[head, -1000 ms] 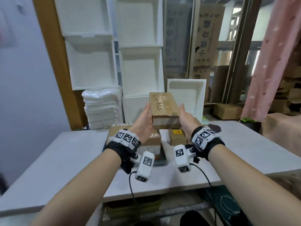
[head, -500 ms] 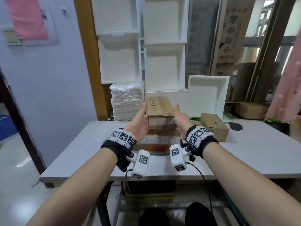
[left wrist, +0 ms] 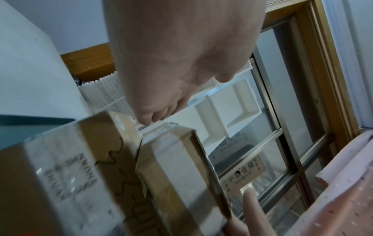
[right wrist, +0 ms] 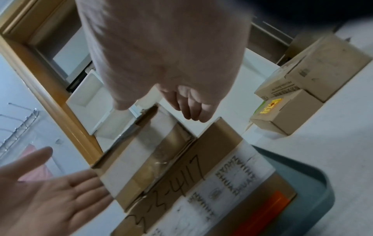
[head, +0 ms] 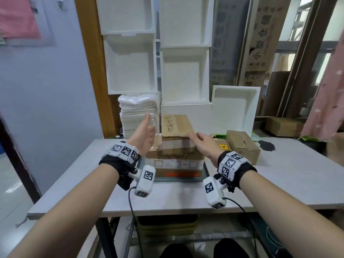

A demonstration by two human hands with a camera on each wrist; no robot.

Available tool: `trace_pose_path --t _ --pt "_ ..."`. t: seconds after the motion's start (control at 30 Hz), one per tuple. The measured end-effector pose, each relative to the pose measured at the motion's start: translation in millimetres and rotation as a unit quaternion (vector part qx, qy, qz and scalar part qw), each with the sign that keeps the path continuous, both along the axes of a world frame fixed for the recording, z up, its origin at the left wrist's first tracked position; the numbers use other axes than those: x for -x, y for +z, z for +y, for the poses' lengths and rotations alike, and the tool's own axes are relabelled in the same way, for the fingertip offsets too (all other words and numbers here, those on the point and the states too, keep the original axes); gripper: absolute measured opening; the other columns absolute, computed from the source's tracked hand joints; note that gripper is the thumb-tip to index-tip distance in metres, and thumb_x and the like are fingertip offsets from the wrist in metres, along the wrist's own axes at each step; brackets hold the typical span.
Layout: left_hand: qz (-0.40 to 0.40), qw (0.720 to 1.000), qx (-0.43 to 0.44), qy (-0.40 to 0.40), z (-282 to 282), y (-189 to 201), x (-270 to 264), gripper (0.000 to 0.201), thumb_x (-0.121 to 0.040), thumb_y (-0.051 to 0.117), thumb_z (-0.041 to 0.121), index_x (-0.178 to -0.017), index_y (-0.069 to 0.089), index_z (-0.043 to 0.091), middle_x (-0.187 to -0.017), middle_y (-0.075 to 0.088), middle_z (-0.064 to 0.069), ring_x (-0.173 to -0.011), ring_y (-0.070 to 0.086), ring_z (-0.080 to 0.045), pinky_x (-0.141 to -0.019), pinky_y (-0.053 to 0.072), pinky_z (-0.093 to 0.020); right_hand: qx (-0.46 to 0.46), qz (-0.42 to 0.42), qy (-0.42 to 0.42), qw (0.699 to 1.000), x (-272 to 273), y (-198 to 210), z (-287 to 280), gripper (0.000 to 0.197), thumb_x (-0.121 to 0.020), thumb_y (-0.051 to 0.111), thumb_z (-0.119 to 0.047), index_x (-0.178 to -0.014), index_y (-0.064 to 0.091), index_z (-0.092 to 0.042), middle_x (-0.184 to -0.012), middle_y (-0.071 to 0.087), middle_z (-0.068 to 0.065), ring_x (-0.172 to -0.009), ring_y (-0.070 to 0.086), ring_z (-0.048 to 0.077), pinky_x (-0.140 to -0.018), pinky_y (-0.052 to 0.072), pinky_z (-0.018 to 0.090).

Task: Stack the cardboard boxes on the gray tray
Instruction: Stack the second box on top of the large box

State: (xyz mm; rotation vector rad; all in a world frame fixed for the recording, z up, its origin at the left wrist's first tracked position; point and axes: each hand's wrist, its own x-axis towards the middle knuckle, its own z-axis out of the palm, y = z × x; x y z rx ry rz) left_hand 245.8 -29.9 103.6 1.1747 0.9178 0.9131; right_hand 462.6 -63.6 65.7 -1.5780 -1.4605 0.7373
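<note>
A small taped cardboard box [head: 176,125] with handwriting lies on top of a larger printed cardboard box [head: 175,161], which stands on the gray tray [head: 204,171]. My left hand [head: 147,131] is open, palm toward the small box's left side and a little apart from it. My right hand [head: 199,139] is open, its fingertips at the small box's near right corner. The right wrist view shows the tray's rim [right wrist: 315,183], the larger box [right wrist: 212,191] and the small box [right wrist: 149,148] under my right hand [right wrist: 181,103]. Neither hand holds anything.
Right of the tray on the grey table lie a small box with a yellow sticker [head: 222,146] and a longer brown box [head: 242,146]. White foam trays [head: 186,71] and a stack of white sheets [head: 137,116] stand behind. A dark stain [head: 267,145] marks the table.
Both hands gripped the small box in the air, lowered it onto the larger box, and have now let go and spread apart.
</note>
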Motion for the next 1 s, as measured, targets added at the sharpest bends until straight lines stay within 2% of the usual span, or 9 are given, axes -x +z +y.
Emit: trace_pose_path --t 0.17,0.33,0.47,0.53,0.63,0.73,0.8,0.87,1.0 --pt "0.000 1.000 -0.003 -0.023 42 22 5 0.098 -0.087 0.020 0.076 -0.153 0.009 0.005 -0.162 0.009 -0.013 -0.149 0.009 -0.025 -0.120 0.008 -0.039 0.013 -0.008 0.035 0.999 -19 -4 12 0.108 -0.072 0.063 -0.073 -0.154 0.027 -0.012 -0.157 0.037 0.003 -0.139 0.042 0.020 -0.115 0.035 0.042" --pt "0.030 0.998 -0.007 -0.046 79 33 -2 0.097 -0.088 0.016 0.075 -0.153 0.007 0.003 -0.162 0.008 -0.012 -0.149 0.009 -0.024 -0.121 0.007 -0.038 0.022 -0.030 0.086 0.996 -32 -6 22 0.132 -0.051 0.075 -0.077 -0.155 0.024 -0.016 -0.159 0.034 0.000 -0.141 0.039 0.015 -0.117 0.033 0.040" --pt "0.027 0.998 -0.002 -0.059 111 32 -5 0.098 -0.088 0.016 0.076 -0.153 0.007 0.004 -0.162 0.008 -0.012 -0.149 0.009 -0.024 -0.121 0.007 -0.038 0.027 -0.026 0.099 0.994 -36 -1 27 0.091 -0.077 0.078 -0.045 -0.150 0.035 -0.013 -0.151 0.045 0.000 -0.133 0.045 0.013 -0.114 0.035 0.035" --pt "0.022 0.998 0.001 -0.062 123 26 -7 0.100 -0.086 0.017 0.077 -0.153 0.007 0.004 -0.162 0.008 -0.013 -0.149 0.009 -0.024 -0.120 0.008 -0.038 0.037 -0.022 0.094 0.995 -40 1 29 0.081 -0.081 0.076 -0.038 -0.149 0.038 -0.014 -0.144 0.049 -0.003 -0.127 0.046 0.010 -0.111 0.035 0.030" --pt "0.024 0.998 0.005 -0.058 141 17 -10 0.103 -0.084 0.019 0.079 -0.153 0.006 0.004 -0.161 0.008 -0.013 -0.149 0.008 -0.024 -0.120 0.007 -0.038 0.042 -0.033 0.087 0.995 -53 0 39 0.086 -0.076 0.079 -0.048 -0.147 0.042 -0.017 -0.143 0.049 -0.011 -0.132 0.047 0.011 -0.113 0.035 0.031" --pt "0.024 0.999 0.015 -0.043 154 10 -8 0.105 -0.083 0.022 0.080 -0.153 0.006 0.004 -0.161 0.007 -0.014 -0.149 0.007 -0.024 -0.120 0.006 -0.039 0.047 -0.049 0.076 0.995 -69 -3 47 0.107 -0.058 0.077 -0.071 -0.147 0.045 -0.021 -0.146 0.052 -0.008 -0.130 0.052 0.006 -0.114 0.037 0.036" --pt "0.023 0.999 0.020 -0.043 161 8 -7 0.106 -0.082 0.023 0.081 -0.153 0.007 0.005 -0.161 0.009 -0.014 -0.149 0.008 -0.025 -0.121 0.005 -0.039 0.046 -0.048 0.070 0.995 -74 -6 53 0.110 -0.052 0.074 -0.078 -0.144 0.048 -0.024 -0.142 0.057 -0.009 -0.126 0.055 0.005 -0.112 0.041 0.038" --pt "0.024 0.998 0.023 -0.046 164 7 -8 0.105 -0.082 0.022 0.081 -0.153 0.009 0.005 -0.161 0.012 -0.014 -0.149 0.008 -0.025 -0.121 0.005 -0.040 0.043 -0.041 0.068 0.996 -75 -7 55 0.097 -0.060 0.076 -0.071 -0.140 0.053 -0.023 -0.137 0.061 -0.008 -0.124 0.057 0.006 -0.111 0.042 0.036" --pt "0.008 0.999 0.028 -0.033 165 5 -7 0.099 -0.086 0.022 0.077 -0.152 0.017 0.003 -0.159 0.019 -0.016 -0.148 0.013 -0.027 -0.121 0.007 -0.041 0.021 -0.013 0.074 0.997 -70 -3 49 0.029 -0.088 0.071 -0.029 -0.117 0.067 -0.025 -0.111 0.072 -0.017 -0.105 0.065 -0.003 -0.097 0.048 0.021"
